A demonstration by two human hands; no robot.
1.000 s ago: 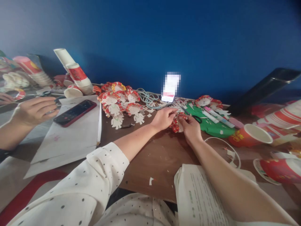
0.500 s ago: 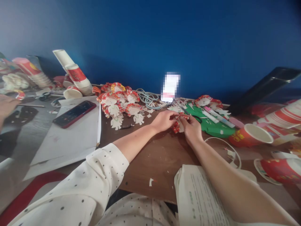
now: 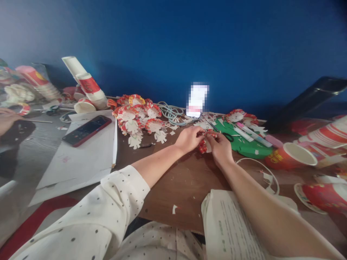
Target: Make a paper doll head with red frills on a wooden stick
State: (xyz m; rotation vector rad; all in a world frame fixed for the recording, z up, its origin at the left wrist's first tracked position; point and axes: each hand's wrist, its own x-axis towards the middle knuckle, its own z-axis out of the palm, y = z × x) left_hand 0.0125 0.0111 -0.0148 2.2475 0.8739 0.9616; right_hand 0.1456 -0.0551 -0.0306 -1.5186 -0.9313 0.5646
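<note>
Between my two hands is a small red and white paper cutout [image 3: 202, 147], its curled red edge showing below the fingers. My left hand [image 3: 189, 139] pinches its upper left part. On the other side my right hand [image 3: 221, 147] grips it with thumb and fingers; much of the piece is hidden behind them. Scissors [image 3: 227, 136] with dark handles lie just past my right hand, at the edge of a green sheet [image 3: 244, 144]. Left of my hands, several finished-looking paper figures with red frilled tops [image 3: 154, 126] are heaped together.
A phone [image 3: 86, 130] lies on white paper [image 3: 73, 166] at left; a lit, blurred screen [image 3: 197, 101] leans by the wall. Paper cups [image 3: 90, 88] stand stacked at left; a red cup [image 3: 290, 155] lies right. Pens [image 3: 255, 134] rest on the green sheet. Another person's hand [image 3: 8, 119] shows at far left.
Both hands stay in nearly the same place on the paper cutout. The other person's hand at far left has shifted slightly. The whole view has moved a little.
</note>
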